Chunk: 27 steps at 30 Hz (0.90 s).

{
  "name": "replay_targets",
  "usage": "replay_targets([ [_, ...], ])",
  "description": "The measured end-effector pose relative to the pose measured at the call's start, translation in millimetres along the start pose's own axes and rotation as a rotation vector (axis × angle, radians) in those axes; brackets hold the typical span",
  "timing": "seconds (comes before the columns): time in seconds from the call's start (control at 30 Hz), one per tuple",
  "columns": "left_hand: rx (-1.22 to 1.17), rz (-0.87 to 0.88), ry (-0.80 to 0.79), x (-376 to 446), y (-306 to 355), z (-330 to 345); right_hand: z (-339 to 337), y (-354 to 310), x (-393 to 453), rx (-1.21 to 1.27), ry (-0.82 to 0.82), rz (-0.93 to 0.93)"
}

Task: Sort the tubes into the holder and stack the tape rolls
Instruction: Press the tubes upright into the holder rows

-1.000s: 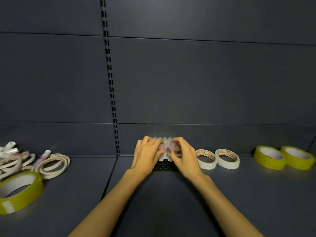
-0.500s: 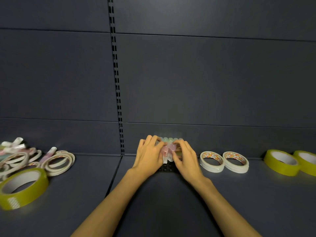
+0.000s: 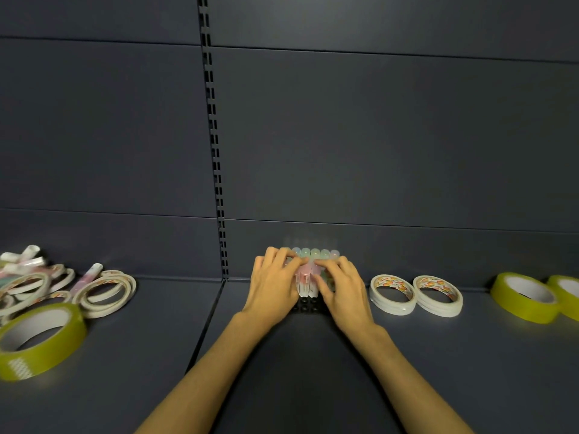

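Shelf (image 3: 313, 386): dark grey metal deck, a seam running from front to back left of centre.
Back panel (image 3: 376, 136): dark grey horizontal sections.
Slotted upright (image 3: 214, 136): vertical strip of paired slots, left of centre.

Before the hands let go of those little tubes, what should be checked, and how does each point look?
1. Holder flat on the shelf: ok.
2. Back-row tubes upright in the holder: ok.
3. Pink tube fully seated: cannot tell, fingers cover it.
4. Left hand and right hand both on the tubes: ok.
5. Loose tubes remain in the left pile: not ok.
6. White rolls stacked: not ok, side by side.
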<state>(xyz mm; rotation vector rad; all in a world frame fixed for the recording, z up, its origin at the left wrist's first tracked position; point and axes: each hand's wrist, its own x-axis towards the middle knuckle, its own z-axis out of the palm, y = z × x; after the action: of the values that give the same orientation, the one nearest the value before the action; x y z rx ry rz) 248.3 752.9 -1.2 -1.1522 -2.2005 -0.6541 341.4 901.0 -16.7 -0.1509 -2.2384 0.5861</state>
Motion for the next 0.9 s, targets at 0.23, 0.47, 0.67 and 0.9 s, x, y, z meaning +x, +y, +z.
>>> replay_targets([
  [0.23, -0.007, -0.065, -0.047, -3, 7, -6, 1, -1, -3, -0.043, -0.036, 0.046],
  [0.47, -0.012, -0.061, -0.189, 2, 8, -38, -22, -17, 3, -0.378, -0.246, -0.031],
  [0.67, 0.024, -0.147, -0.106, -28, -3, -98, -26, -51, 0, -0.376, -0.121, -0.145],
  [0.9, 0.136, -0.266, -0.086, -92, -49, -181, 17, -161, -12, -0.085, -0.25, -0.276],
])
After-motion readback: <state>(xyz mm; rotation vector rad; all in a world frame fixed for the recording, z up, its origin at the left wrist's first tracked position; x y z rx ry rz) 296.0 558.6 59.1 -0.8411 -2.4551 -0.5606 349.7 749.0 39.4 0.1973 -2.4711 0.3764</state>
